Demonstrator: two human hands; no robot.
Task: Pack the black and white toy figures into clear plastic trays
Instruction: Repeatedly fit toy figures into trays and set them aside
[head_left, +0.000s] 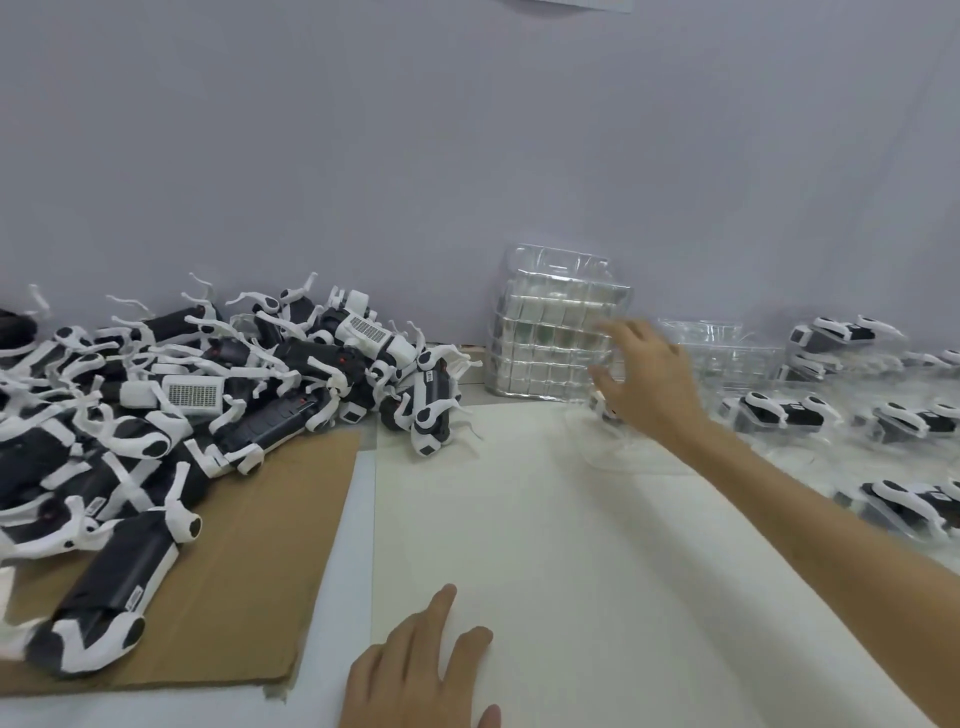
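Observation:
A heap of black and white toy figures (218, 395) covers the left of the table, partly on brown cardboard (249, 582). A stack of clear plastic trays (550, 338) stands against the back wall. My right hand (649, 379) is stretched out to the stack's right edge, fingers spread and holding nothing that I can make out. A faint clear tray (602, 447) lies just below it. My left hand (415, 670) rests flat on the white sheet (545, 545) at the near edge. Packed trays with figures (784, 415) lie on the right.
More empty clear trays (727, 353) sit right of the stack. Several filled trays (904, 509) spread along the right side. A grey wall (467, 156) closes the back of the table.

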